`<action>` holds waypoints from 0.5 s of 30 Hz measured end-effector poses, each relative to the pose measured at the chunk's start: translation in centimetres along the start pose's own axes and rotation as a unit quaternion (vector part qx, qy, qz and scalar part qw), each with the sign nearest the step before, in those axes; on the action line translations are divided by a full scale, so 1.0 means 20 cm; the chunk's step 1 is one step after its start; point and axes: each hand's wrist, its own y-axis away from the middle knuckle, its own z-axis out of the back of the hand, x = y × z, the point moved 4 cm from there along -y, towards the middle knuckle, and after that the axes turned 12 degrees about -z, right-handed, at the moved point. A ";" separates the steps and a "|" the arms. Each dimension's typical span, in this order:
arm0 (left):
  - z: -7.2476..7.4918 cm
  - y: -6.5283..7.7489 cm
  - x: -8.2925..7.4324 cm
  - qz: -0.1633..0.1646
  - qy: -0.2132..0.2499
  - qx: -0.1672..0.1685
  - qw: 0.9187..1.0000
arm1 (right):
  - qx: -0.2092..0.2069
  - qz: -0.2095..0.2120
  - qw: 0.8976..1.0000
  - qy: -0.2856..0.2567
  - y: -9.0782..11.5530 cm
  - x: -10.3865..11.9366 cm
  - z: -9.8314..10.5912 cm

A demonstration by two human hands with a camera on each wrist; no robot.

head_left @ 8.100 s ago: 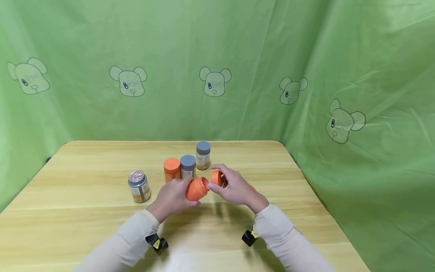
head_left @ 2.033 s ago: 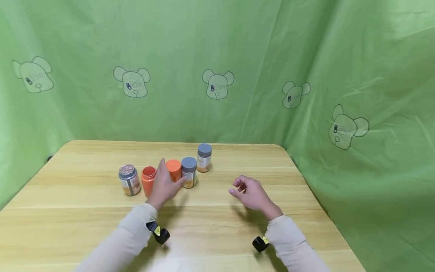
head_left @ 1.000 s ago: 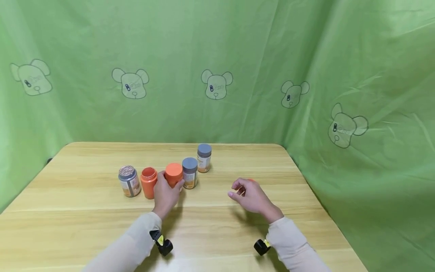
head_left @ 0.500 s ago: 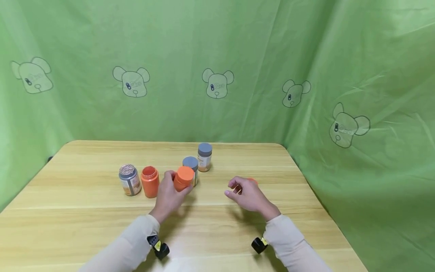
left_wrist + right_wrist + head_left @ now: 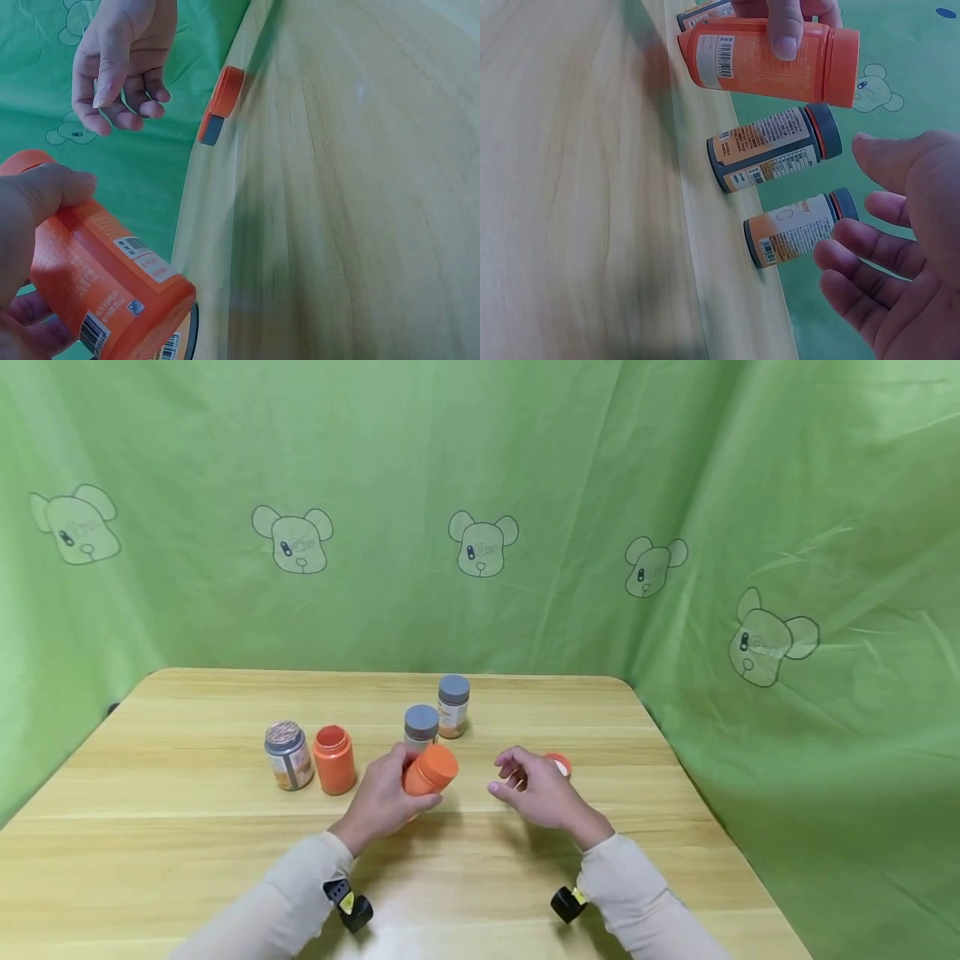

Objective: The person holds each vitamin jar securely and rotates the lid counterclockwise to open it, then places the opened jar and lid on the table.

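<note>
- Evidently, in the head view, the left hand (image 5: 380,800) grips a lidded, cylindrical orange plastic bottle (image 5: 424,781) above the pale wood-grain table (image 5: 465,893); it tips toward the right hand (image 5: 542,793), and the grip sits round the body – presumably to leave the lid free; the right hand hangs nearby, fingers loosely bent, holding nothing; a lidless orange plastic jar (image 5: 334,764) and a grey-rimmed, foil-topped jar (image 5: 288,758) stand side by side at the left, perhaps set apart from the nearer grey-lidded jar (image 5: 422,727) and the farther grey-lidded jar (image 5: 453,706).
- In the left wrist view, the left thumb lies across the bottle near its lid, fingertips showing past its other side; a round orange plastic cap (image 5: 228,88) and a dark-grey cap (image 5: 212,130) rest on the table – whether they touch, I cannot tell.
- In the right wrist view, the bottle seems lifted off the table, the left thumb flat along its side; the right thumb and slightly spread fingers leave a gap between them.
</note>
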 end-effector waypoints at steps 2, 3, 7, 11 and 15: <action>0.00 0.00 -0.01 -0.009 -0.002 0.011 1.000 | 0.001 0.006 1.000 0.001 0.01 0.01 0.00; 0.00 0.00 -0.01 -0.012 -0.003 0.015 1.000 | 0.002 0.008 1.000 0.001 0.01 0.01 0.00; -0.01 0.00 -0.03 -0.018 -0.009 0.032 0.999 | 0.010 0.013 1.000 0.003 0.01 0.04 -0.01; -0.01 -0.01 -0.05 -0.023 -0.011 0.046 0.999 | 0.019 0.018 1.000 -0.003 0.00 0.07 -0.02; -0.02 -0.01 -0.06 -0.033 -0.015 0.062 0.997 | 0.023 0.028 0.999 -0.012 -0.01 0.07 -0.04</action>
